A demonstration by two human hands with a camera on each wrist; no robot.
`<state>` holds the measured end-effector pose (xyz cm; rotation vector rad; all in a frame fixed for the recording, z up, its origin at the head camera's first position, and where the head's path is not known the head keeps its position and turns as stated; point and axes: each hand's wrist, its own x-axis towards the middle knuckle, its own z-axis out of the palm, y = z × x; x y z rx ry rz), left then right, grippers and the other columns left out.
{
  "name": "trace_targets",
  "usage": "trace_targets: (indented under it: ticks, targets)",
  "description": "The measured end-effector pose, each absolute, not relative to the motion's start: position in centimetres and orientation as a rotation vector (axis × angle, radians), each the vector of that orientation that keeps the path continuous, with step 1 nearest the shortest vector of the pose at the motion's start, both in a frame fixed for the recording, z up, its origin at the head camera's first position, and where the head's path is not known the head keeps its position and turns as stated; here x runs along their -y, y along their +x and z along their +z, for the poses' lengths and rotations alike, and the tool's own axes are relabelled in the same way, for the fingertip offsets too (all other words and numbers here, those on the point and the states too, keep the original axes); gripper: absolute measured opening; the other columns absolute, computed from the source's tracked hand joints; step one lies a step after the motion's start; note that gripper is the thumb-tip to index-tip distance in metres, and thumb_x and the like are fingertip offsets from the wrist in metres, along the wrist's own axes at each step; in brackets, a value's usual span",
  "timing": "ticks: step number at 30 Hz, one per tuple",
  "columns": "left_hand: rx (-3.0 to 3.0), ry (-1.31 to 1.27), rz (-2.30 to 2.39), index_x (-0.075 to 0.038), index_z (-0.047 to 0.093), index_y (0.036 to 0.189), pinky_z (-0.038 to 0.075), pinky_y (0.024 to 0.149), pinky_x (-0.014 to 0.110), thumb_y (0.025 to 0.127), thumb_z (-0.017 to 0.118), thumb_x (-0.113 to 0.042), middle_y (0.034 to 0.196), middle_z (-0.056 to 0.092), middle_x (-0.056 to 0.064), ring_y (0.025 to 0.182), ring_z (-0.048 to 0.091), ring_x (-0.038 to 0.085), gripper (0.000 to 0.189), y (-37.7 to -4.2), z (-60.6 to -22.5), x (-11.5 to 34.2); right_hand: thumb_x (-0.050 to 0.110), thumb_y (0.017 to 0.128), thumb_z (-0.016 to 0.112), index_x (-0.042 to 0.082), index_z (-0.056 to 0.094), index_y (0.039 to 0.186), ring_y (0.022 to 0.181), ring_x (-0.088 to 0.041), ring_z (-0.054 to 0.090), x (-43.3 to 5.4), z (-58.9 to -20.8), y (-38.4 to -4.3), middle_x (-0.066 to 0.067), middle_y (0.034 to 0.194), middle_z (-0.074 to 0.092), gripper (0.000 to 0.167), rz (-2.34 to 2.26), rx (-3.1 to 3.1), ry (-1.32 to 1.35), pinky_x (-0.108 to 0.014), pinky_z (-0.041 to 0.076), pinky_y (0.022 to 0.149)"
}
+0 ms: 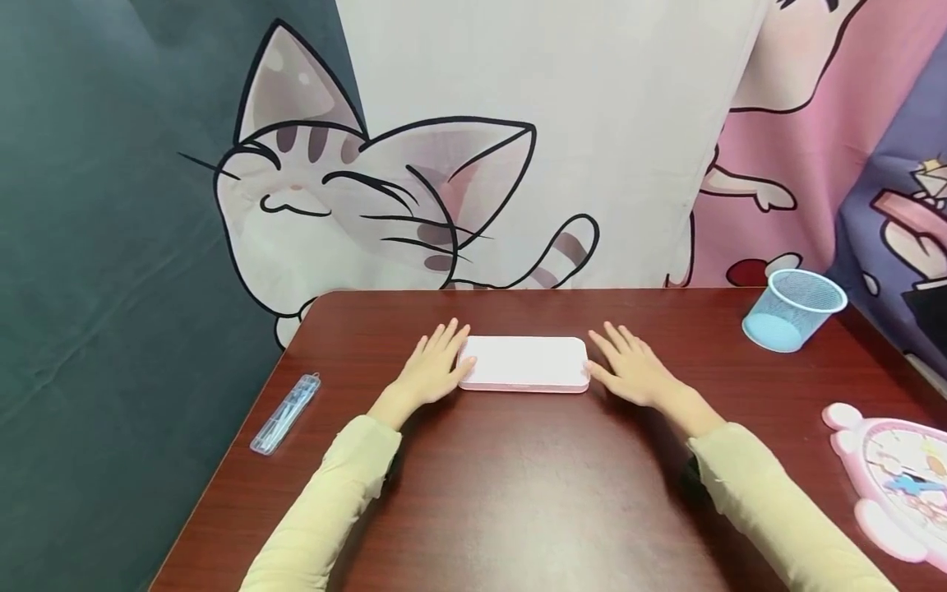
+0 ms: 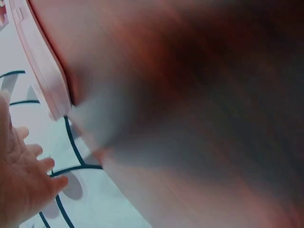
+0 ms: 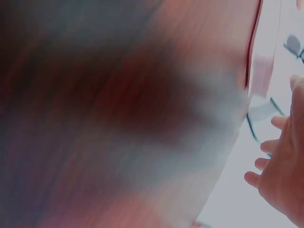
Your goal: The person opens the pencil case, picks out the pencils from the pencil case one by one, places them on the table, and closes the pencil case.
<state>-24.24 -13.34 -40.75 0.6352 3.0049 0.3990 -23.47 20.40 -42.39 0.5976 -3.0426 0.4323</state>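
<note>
A flat white case with a pink lower edge and rounded corners (image 1: 524, 363) lies on the brown table, crosswise in the head view. At its left end is my left hand (image 1: 432, 366), fingers straight and spread, the thumb over the case's edge. My right hand (image 1: 632, 367) is at the right end with its fingers extended, the thumb tip by the case's side. Both wrist views show the spread fingers of the left hand (image 2: 28, 180) and the right hand (image 3: 285, 161) beside the pink-white case edge (image 2: 45, 66). Neither hand grips anything.
A slim clear plastic box (image 1: 285, 414) lies near the table's left edge. On the right stand a light-blue mesh cup (image 1: 793, 312) and, closer, a pink cartoon-shaped clock-like object (image 1: 895, 481), cut off by the frame. Cat-printed cloth (image 1: 629, 164) hangs behind the table.
</note>
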Motion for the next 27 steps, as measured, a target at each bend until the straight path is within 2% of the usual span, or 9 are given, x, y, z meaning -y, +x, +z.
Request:
trace_targets:
  ticks: [4, 8, 13, 16, 20, 23, 27]
  targets:
    - [-2.905, 0.781, 0.361, -0.012, 0.018, 0.147, 0.015, 0.113, 0.051, 0.091, 0.043, -0.052, 0.154, 0.013, 0.012, 0.141, 0.013, 0.032, 0.073, -24.7, -41.1, 12.2, 0.048, 0.092, 0.042, 0.007, 0.029, 0.143, 0.135, -0.044, 0.020, -18.0, -42.9, -23.9, -0.023, 0.149, 0.022, 0.067, 0.435, 3.043, 0.716, -0.059, 0.020, 0.107]
    - [-2.844, 0.901, 0.326, -0.005, 0.021, 0.145, 0.019, 0.112, 0.049, 0.083, 0.058, -0.052, 0.151, 0.019, 0.017, 0.140, 0.017, 0.034, 0.086, -25.1, -41.3, 11.6, 0.054, 0.090, 0.043, 0.007, 0.026, 0.144, 0.136, -0.042, 0.021, -16.0, -43.1, -24.1, -0.021, 0.149, 0.022, 0.074, 0.387, 3.058, 0.802, -0.056, 0.020, 0.108]
    - [-2.864, 0.892, 0.307, 0.002, 0.027, 0.141, 0.029, 0.109, 0.042, 0.076, 0.069, -0.045, 0.146, 0.030, 0.019, 0.137, 0.027, 0.032, 0.090, -25.5, -41.1, 11.2, 0.060, 0.081, 0.052, 0.001, 0.027, 0.142, 0.135, -0.041, 0.025, -14.0, -42.2, -24.3, -0.023, 0.148, 0.025, 0.088, 0.275, 3.030, 0.898, -0.054, 0.021, 0.109]
    - [-2.880, 0.843, 0.317, 0.002, 0.029, 0.140, 0.035, 0.106, 0.041, 0.073, 0.072, -0.044, 0.144, 0.034, 0.016, 0.134, 0.032, 0.028, 0.093, -25.7, -41.0, 11.1, 0.060, 0.079, 0.056, -0.003, 0.031, 0.140, 0.131, -0.044, 0.032, -12.9, -41.9, -24.5, -0.026, 0.144, 0.030, 0.091, 0.184, 2.975, 0.967, -0.056, 0.026, 0.106]
    - [-2.887, 0.829, 0.356, 0.001, 0.034, 0.138, 0.041, 0.100, 0.040, 0.069, 0.076, -0.043, 0.139, 0.039, 0.013, 0.128, 0.038, 0.024, 0.093, -26.0, -41.0, 11.1, 0.057, 0.080, 0.056, -0.007, 0.039, 0.133, 0.120, -0.047, 0.043, -11.8, -42.1, -24.7, -0.028, 0.135, 0.042, 0.085, 0.002, 2.849, 1.048, -0.056, 0.036, 0.098]
    - [-2.887, 0.855, 0.372, 0.001, 0.036, 0.136, 0.042, 0.099, 0.039, 0.067, 0.078, -0.042, 0.135, 0.042, 0.013, 0.124, 0.041, 0.025, 0.091, -26.3, -41.0, 11.0, 0.053, 0.080, 0.059, -0.009, 0.047, 0.123, 0.108, -0.044, 0.052, -11.2, -42.2, -24.7, -0.028, 0.123, 0.051, 0.076, -0.140, 2.708, 1.108, -0.052, 0.045, 0.089]
    - [-2.887, 0.871, 0.379, 0.001, 0.039, 0.134, 0.042, 0.098, 0.038, 0.065, 0.079, -0.040, 0.132, 0.044, 0.014, 0.121, 0.043, 0.026, 0.090, -26.5, -40.8, 11.0, 0.044, 0.077, 0.064, -0.009, 0.057, 0.102, 0.082, -0.033, 0.061, -10.4, -42.2, -24.9, -0.023, 0.096, 0.060, 0.060, -0.293, 2.459, 1.190, -0.041, 0.053, 0.068]
